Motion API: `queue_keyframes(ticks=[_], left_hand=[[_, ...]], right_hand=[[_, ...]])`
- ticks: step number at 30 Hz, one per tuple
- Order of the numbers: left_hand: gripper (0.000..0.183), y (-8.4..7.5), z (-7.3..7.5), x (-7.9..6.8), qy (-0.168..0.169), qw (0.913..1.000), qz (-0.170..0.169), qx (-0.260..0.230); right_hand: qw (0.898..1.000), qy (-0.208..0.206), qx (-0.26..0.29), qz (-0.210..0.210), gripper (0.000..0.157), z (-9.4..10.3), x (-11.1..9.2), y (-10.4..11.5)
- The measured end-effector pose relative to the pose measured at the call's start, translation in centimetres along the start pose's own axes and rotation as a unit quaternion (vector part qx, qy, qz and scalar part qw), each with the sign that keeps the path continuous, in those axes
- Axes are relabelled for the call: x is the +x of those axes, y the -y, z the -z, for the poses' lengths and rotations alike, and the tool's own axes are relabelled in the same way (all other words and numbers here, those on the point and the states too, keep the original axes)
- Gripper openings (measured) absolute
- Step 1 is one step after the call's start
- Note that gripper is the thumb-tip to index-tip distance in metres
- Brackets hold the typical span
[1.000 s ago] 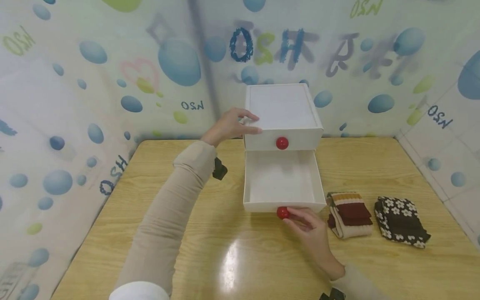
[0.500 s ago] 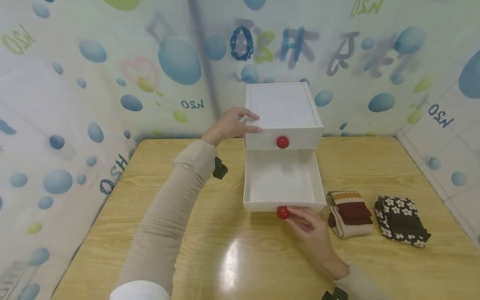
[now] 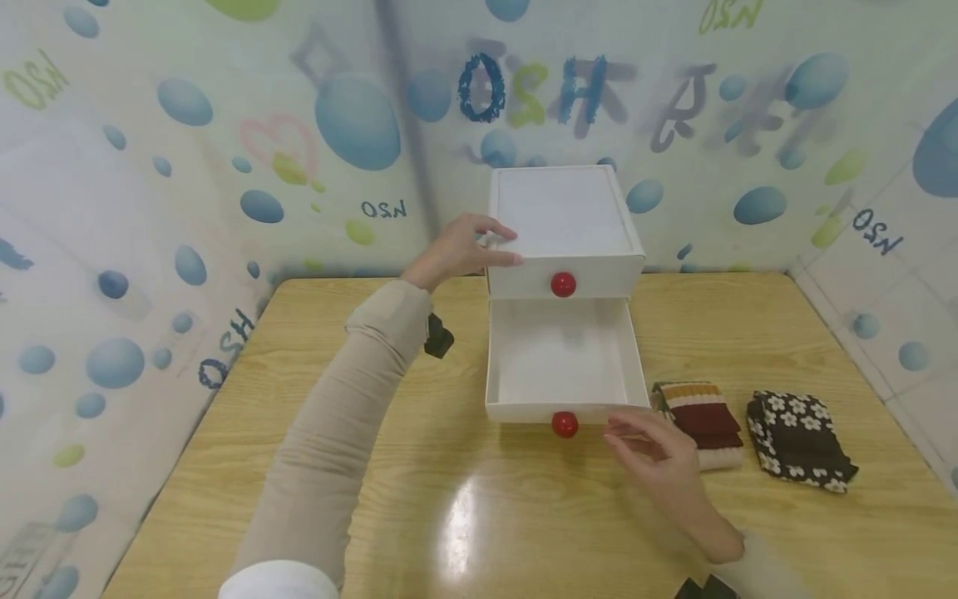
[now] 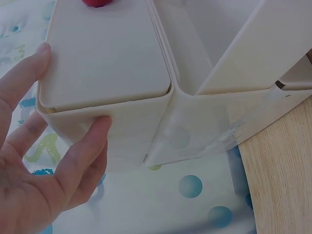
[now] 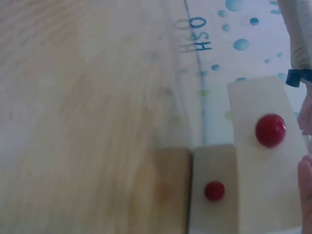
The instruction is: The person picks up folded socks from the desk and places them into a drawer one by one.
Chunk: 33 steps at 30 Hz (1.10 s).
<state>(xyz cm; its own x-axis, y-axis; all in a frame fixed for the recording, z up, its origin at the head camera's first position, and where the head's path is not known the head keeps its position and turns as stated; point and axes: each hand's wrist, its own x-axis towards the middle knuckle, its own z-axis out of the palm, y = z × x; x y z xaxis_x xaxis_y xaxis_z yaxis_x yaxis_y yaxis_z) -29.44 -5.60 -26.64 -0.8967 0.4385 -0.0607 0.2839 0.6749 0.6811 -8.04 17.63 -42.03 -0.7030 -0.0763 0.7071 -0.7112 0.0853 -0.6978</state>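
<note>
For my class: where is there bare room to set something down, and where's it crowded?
Bare: the table left of the left sleeve, between that sleeve and the open drawer, and beyond the striped cloth; inside the drawer. Crowded: by the drawer's right front corner, with the right grip and striped cloth.

I see the right hand [image 3: 666,472] has released the lower red knob [image 3: 565,424], now left of its fingertips, and partly covers the striped cloth [image 3: 711,426].

Drawer unit [image 3: 565,212]: on tabletop [image 3: 359,499], before wall [image 3: 284,50]
Lower drawer [image 3: 524,412]: juts forward
Folded cloths [image 3: 801,441]: right of drawer (mutually apart)
</note>
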Motion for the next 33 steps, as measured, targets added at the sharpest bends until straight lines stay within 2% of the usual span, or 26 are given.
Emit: queue_keyframes(ticks=[3, 8, 10, 13, 18, 20, 21, 24, 28, 33], left_hand=[[0.046, -0.1, 0.0, -0.1, 0.0, 1.0, 0.002, 0.001], [0.045, -0.1, 0.0, -0.2, -0.001, 1.0, 0.0, -0.001], [0.045, 0.0, 0.0, -0.2, 0.0, 1.0, -0.002, -0.006], [0.045, 0.1, 0.0, -0.1, 0.001, 0.9999, -0.004, -0.01], [0.046, 0.1, 0.0, -0.1, 0.002, 0.9999, -0.005, -0.012], [0.046, 0.2, 0.0, 0.0, 0.001, 0.9999, -0.004, -0.011], [0.046, 0.2, 0.0, 0.0, 0.001, 0.9999, -0.003, -0.01], [0.046, 0.3, 0.0, -0.1, 0.0, 1.0, -0.002, -0.007], [0.045, 0.2, 0.0, -0.2, 0.001, 0.9999, 0.0, -0.013], [0.045, 0.1, 0.1, -0.2, 0.003, 0.9999, -0.008, -0.014]], right_hand=[[1.0, -0.001, -0.019, 0.023, 0.021, 1.1, 1.3, 1.2], [0.997, -0.01, -0.06, 0.038, 0.018, 3.2, 3.3, 2.6], [0.997, -0.018, -0.075, 0.023, 0.021, 4.4, 3.7, 2.2], [0.99, -0.024, -0.133, -0.042, 0.026, 6.6, 3.8, 0.7], [0.967, -0.019, -0.215, -0.136, 0.034, 12.9, 1.2, -8.1], [0.958, -0.01, -0.239, -0.159, 0.034, 14.7, 0.5, -10.6], [0.952, -0.002, -0.244, -0.183, 0.034, 14.9, 0.7, -10.7], [0.93, 0.051, -0.275, -0.239, 0.036, 14.4, 2.0, -8.3], [0.903, 0.136, -0.299, -0.278, 0.044, 13.9, 3.2, -6.1], [0.886, 0.186, -0.285, -0.316, 0.049, 14.4, 3.0, -6.5]])
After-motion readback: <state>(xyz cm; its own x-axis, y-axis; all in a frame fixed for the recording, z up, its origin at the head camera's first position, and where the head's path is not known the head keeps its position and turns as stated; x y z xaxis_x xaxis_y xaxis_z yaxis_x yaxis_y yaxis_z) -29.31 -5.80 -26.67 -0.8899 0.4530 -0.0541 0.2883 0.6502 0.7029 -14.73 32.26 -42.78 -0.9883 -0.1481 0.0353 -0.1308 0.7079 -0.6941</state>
